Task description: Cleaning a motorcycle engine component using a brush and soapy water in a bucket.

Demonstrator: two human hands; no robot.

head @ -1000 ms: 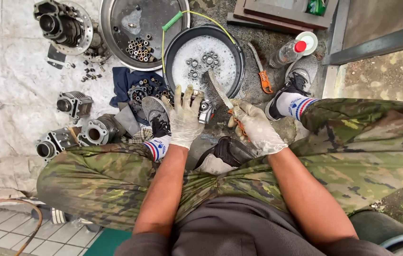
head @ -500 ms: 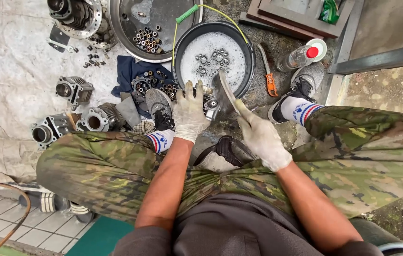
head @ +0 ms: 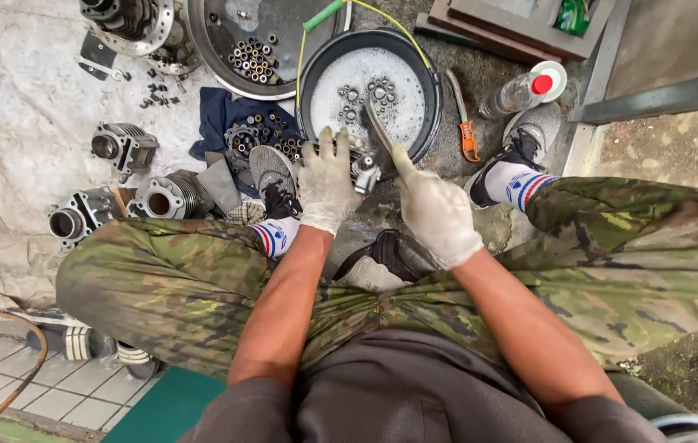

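My left hand (head: 326,182), in a dirty white glove, grips a small metal engine part (head: 363,170) just in front of the black basin (head: 431,92). My right hand (head: 433,209), also gloved, holds a long brush (head: 378,128) whose bristle end points up over the basin's near rim, right beside the part. The basin holds soapy water with several small metal pieces in it. I sit low, knees spread in camouflage trousers, with both hands between my feet.
A steel pan (head: 216,49) with several small rings lies at the top. Engine cylinders (head: 123,148) (head: 170,197) rest on the grey sheet at left, near a blue cloth (head: 230,119). A plastic bottle (head: 517,94) and an orange-handled tool (head: 465,131) lie right of the basin.
My right hand turned and pushed the brush up toward the basin, against the part in my left hand. The left hand shifted only slightly.
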